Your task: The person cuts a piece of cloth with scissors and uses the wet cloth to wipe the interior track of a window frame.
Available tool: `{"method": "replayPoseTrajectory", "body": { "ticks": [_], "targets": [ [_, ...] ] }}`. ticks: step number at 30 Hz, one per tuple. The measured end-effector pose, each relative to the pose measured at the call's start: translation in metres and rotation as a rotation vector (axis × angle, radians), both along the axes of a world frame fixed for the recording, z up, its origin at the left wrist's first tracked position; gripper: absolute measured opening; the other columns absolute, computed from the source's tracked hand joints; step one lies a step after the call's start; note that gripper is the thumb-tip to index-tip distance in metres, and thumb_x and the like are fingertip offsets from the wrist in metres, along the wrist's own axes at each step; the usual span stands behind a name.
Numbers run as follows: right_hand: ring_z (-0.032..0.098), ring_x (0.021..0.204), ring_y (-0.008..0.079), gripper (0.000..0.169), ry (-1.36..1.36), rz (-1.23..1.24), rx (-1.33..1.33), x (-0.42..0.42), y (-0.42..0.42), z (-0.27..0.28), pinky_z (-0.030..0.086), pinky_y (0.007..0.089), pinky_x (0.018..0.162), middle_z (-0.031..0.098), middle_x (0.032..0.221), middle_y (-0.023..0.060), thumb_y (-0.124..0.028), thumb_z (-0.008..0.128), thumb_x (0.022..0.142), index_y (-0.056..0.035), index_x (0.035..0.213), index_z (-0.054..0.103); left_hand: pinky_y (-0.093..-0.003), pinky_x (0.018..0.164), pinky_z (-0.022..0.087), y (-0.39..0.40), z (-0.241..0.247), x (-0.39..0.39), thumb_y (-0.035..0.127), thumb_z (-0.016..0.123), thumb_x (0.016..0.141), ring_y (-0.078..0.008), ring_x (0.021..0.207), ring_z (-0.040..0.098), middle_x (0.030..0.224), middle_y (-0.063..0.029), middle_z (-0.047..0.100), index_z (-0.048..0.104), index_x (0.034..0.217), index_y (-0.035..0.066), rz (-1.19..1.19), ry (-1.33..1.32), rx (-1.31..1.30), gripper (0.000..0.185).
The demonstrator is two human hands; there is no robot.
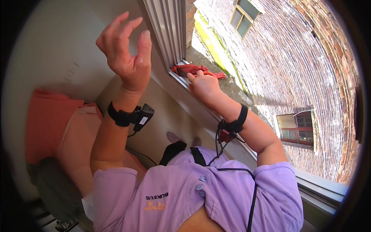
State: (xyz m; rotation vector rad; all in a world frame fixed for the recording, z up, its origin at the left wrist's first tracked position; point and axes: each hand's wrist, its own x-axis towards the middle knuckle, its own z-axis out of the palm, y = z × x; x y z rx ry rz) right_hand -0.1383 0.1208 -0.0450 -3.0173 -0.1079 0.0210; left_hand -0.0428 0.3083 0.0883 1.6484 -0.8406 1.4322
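My left hand (124,55) is raised beside the wall at the left of the window frame. It holds nothing, and its fingers are apart and curled. At the corner of the sliding window's bottom track (179,77), my right hand (204,85) grips a curved orange tool (211,74), mostly hidden by the fingers. A crumpled red cloth (189,69) lies along the track at that corner, just beyond the fingertips. Whether the tool is pressed against the cloth is hard to tell. The vertical aluminium window frame (166,32) rises from the same corner.
A wall socket (71,71) is at left. Coral fabric (52,127) covers something beside my left arm. Black cables (252,191) run from the wrist devices across my shirt. Through the window opening are a concrete ledge (200,56) and a brick wall (278,58).
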Motion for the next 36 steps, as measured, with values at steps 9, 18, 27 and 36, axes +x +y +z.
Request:
{"method": "replayPoseTrajectory", "body": {
  "ticks": [9,18,27,36],
  "targets": [
    [0.071,0.086,0.0317,0.022,-0.022,0.049,0.039,-0.015,-0.013,0.03,0.057,0.045,0.067,0.066,0.104,0.0184,-0.013,0.055,0.089,-0.0095,0.106,0.069,-0.0434,0.093,0.045,-0.049,0.145,0.057,0.005,0.067,0.076,-0.0301,0.11,0.063,0.106,-0.0121,0.066,0.067,0.095,0.005,-0.303,-0.48,0.506,0.019],
    [0.072,0.079,0.0357,0.025,-0.078,-0.067,0.088,0.005,0.015,-0.009,0.058,0.0452,0.063,0.067,0.101,0.0202,-0.013,0.056,0.089,-0.0046,0.109,0.068,-0.0423,0.087,0.043,-0.047,0.148,0.042,0.022,0.074,0.07,-0.0242,0.108,0.062,0.112,-0.0083,0.066,0.067,0.083,0.008,0.26,-0.565,0.695,0.02],
    [0.07,0.078,0.0357,0.027,-0.132,-0.254,0.048,-0.015,0.033,-0.013,0.056,0.0472,0.065,0.066,0.095,0.0184,-0.022,0.062,0.089,-0.015,0.114,0.069,-0.0391,0.091,0.042,-0.041,0.141,0.057,0.019,0.069,0.072,-0.0212,0.107,0.059,0.105,-0.0053,0.065,0.071,0.085,0.01,0.241,-0.575,0.614,0.016],
    [0.071,0.081,0.0362,0.024,-0.047,-0.452,0.049,-0.01,0.051,-0.012,0.057,0.0481,0.07,0.069,0.093,0.0173,-0.024,0.061,0.09,-0.0165,0.109,0.072,-0.0398,0.093,0.042,-0.049,0.131,0.066,0.02,0.067,0.074,-0.0208,0.104,0.058,0.099,-0.0044,0.066,0.073,0.087,0.009,0.185,-0.572,0.599,0.018]
  ]
}}
